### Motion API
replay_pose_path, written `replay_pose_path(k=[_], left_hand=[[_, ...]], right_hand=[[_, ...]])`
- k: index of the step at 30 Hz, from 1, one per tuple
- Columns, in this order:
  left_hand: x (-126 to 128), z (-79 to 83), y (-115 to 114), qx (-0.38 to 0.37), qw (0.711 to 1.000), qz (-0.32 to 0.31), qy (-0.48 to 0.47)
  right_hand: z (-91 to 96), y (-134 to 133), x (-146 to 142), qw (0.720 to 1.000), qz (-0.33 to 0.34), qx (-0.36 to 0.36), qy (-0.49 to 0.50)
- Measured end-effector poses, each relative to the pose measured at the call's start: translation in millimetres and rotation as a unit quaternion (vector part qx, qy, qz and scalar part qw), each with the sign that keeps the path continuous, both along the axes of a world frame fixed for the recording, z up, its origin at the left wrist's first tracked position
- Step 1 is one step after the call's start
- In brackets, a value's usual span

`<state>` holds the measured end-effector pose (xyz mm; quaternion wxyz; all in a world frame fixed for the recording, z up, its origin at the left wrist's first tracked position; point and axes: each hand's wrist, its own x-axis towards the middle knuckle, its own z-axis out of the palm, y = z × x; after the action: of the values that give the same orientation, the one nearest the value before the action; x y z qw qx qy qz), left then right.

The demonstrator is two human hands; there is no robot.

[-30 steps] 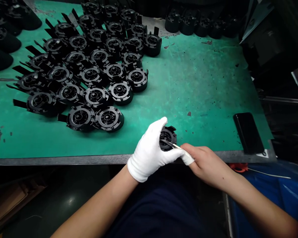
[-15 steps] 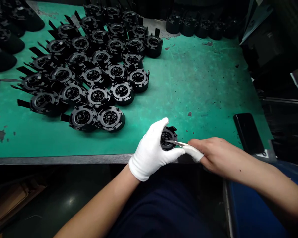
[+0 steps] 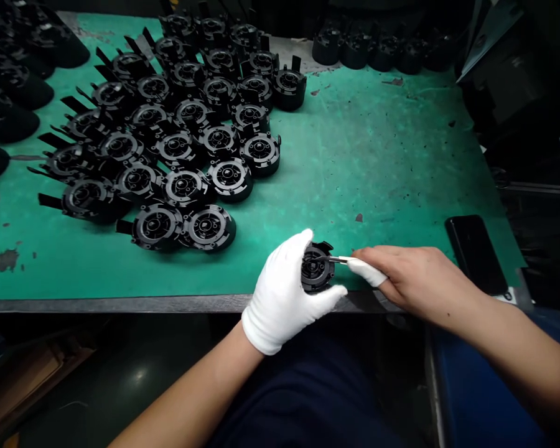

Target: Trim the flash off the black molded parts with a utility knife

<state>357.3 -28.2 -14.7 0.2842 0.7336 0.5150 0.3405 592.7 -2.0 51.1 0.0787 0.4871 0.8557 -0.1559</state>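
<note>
My left hand (image 3: 284, 286), in a white glove, curls round a round black plastic housing (image 3: 318, 270) at the table's front edge. Its thumb and fingers cup the part, whose ringed face points up. My right hand (image 3: 410, 274) is bare apart from a white cover on the thumb. It pinches a slim pointed metal tool (image 3: 340, 259), whose tip reaches over the inside of the housing. Whether the tip touches the plastic I cannot tell. Farther left stand many similar black housings (image 3: 208, 226) in close rows, several with upright tabs.
A green mat (image 3: 354, 155) covers the table, with scuffed patches. A black phone (image 3: 476, 254) lies at the right edge. More black parts (image 3: 354, 50) line the back, and larger dark cylinders (image 3: 9, 118) stand far left. A blue bin (image 3: 476, 379) sits below right.
The tool has swung to a flatter angle and its tip has moved toward the far side of the housing's face. My right hand rose slightly; the left keeps its hold.
</note>
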Motion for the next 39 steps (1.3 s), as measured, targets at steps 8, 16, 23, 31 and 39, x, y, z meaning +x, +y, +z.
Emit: replay_pose_path(k=[8,16,23,31,39], left_hand=[[-0.1,1.5,-0.6,0.002,1.000,-0.001,0.012],[-0.7,1.1,-1.5,0.001,1.000,0.004,0.018],[-1.0,3.7,-4.6,-0.018,0.999,0.022,0.016],[-2.5,3.3,-11.4,-0.015,0.997,0.072,0.023],[16.6,9.4,-57.4,-0.095,0.985,0.143,-0.005]], right_hand=[[8.1,-0.4,0.0,0.996,-0.008,-0.085,-0.025],[0.4,-28.7,-9.4,0.981,-0.061,-0.185,-0.011],[-4.3,-42.7,-11.7,0.981,-0.109,-0.155,0.039],[-46.1,-59.6,-15.0,0.962,-0.122,-0.104,0.220],[-43.1,-40.6,-67.3,0.853,-0.319,-0.094,0.402]])
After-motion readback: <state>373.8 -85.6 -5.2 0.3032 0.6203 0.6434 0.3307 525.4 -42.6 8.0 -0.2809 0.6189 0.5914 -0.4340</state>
